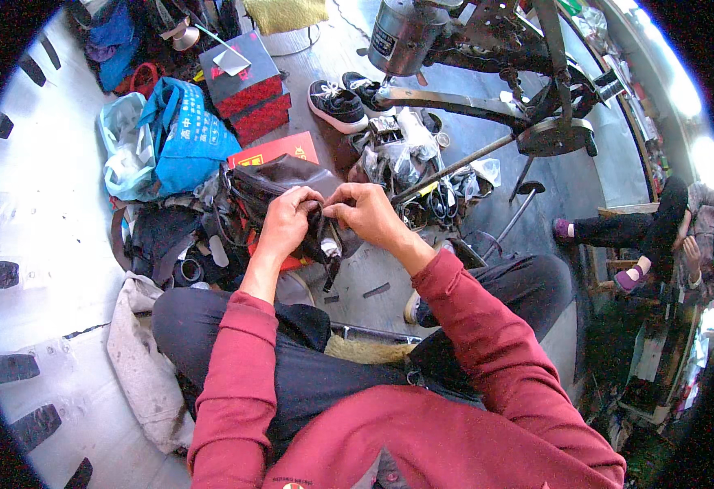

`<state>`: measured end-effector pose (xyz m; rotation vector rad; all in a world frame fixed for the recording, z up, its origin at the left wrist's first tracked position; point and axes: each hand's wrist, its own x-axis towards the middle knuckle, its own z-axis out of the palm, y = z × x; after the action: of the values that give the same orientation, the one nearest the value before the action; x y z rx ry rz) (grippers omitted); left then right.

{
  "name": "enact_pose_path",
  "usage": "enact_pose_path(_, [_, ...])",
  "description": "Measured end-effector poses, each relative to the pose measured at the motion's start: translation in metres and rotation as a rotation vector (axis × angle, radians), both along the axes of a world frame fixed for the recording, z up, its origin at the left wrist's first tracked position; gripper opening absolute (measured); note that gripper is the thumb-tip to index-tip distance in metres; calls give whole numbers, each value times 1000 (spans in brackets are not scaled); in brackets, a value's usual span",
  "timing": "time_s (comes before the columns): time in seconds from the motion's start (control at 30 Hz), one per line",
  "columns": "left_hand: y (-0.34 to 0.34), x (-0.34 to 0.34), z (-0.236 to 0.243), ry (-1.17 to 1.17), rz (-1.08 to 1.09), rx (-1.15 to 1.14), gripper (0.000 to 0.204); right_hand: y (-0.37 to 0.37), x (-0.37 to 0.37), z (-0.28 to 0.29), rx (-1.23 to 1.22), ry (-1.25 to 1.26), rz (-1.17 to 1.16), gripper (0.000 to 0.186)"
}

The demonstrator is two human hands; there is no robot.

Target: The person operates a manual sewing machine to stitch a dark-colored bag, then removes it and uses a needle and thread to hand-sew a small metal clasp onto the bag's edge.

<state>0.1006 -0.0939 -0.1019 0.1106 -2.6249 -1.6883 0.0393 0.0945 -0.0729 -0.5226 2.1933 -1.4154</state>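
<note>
A shiny dark bag (279, 173), leather-like and crumpled, lies in front of my knees. My left hand (287, 222) is closed in a pinch at the bag's near edge. Close beside it, my right hand (366, 213) pinches the same edge, its thumb and forefinger almost meeting the left fingertips. The exact bit between the fingertips is too small to make out. Below the hands hangs a loose dark strip of the bag with a pale patch (330, 244) on it.
Left of the bag are a blue cloth bag (190, 130) and a dark heap of items. Beyond it stand stacked boxes (251, 90), a red box (279, 151) and black sneakers (336, 106). A metal machine (487, 106) rises at the right. Another person (658, 228) sits at far right.
</note>
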Motion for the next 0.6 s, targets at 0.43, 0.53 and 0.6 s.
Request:
enact_pose_path(0.43, [-7,-7,-4,-16,138,22,15,25,53,36,-137,-190,44,10])
enact_pose_path(0.53, [-7,-4,-3,-42,139,38,15,25,53,35,-162,-230,30,12])
enact_pose_path(0.6, [-5,-2,-2,24,129,26,15,25,51,30,-172,-236,19,12])
